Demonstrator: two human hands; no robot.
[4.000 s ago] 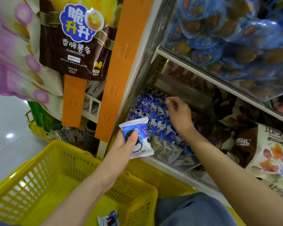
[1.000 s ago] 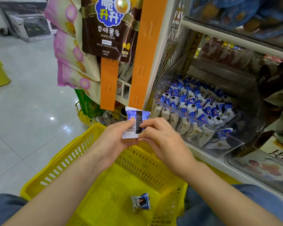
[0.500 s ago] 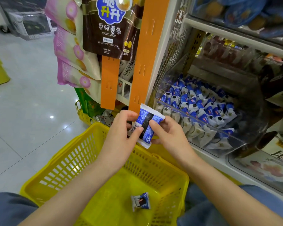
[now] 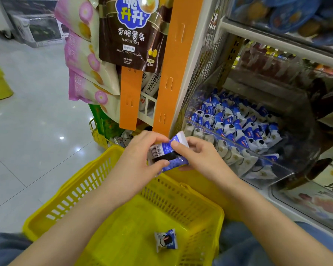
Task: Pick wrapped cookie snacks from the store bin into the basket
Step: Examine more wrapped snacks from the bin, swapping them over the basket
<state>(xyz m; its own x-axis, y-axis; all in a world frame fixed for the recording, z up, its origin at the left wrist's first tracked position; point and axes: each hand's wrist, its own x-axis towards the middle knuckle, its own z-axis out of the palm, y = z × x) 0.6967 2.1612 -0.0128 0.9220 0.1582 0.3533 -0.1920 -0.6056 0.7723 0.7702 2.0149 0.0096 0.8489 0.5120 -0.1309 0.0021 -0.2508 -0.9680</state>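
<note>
The left hand (image 4: pixel 140 160) and right hand (image 4: pixel 202 160) hold one cookie snack (image 4: pixel 169 150) over the yellow basket (image 4: pixel 69 191), fingers (image 4: pixel 181 146) pinched on it, maybe so it falls right in. A second snack (image 4: pixel 166 240) lies below at six o'clock; the bin (image 4: pixel 277 166) sits at two o'clock.

left hand (image 4: pixel 140 160): bare, slim fingers (image 4: pixel 152 135), nothing worn on them.
right hand (image 4: pixel 202 160): bare, same build.
forearms (image 4: pixel 81 214): uncovered as far as they show.
trousers (image 4: pixel 244 244): blue-grey, denim-like cloth over both knees.
</note>
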